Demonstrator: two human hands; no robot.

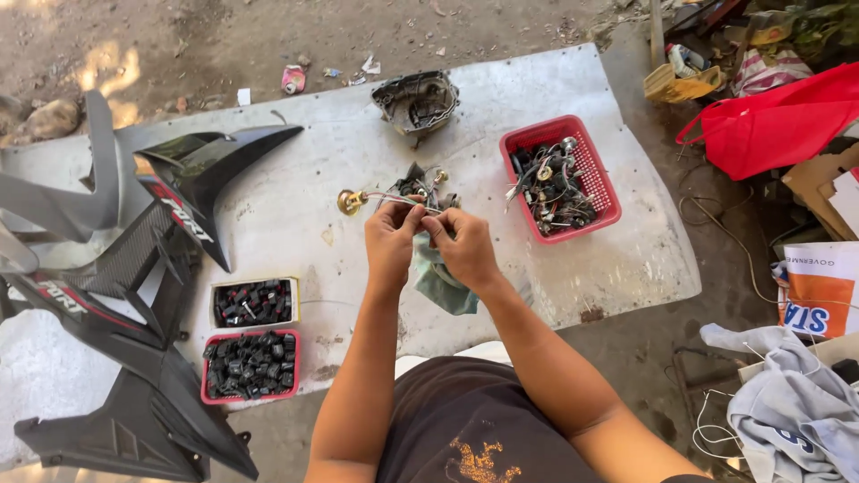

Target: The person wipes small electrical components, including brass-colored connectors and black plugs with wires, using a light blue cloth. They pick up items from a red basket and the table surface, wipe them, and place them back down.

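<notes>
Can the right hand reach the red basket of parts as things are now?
Probably yes: the red basket sits just right of the right hand, with bare sheet between, though both hands grip a wire bundle.

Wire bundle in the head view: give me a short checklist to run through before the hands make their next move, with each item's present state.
1. Both hands on the wire bundle: ok. The left hand and right hand pinch it between them.
2. Brass fitting free of clutter: ok, it hangs off the left end over bare sheet.
3. Grey-green cloth out of the way: not ok, it hangs right under the hands.
4. Red basket within reach: ok, it sits just right of the hands.
5. Grip of the fingers on single wires: cannot tell, too small to see.
</notes>
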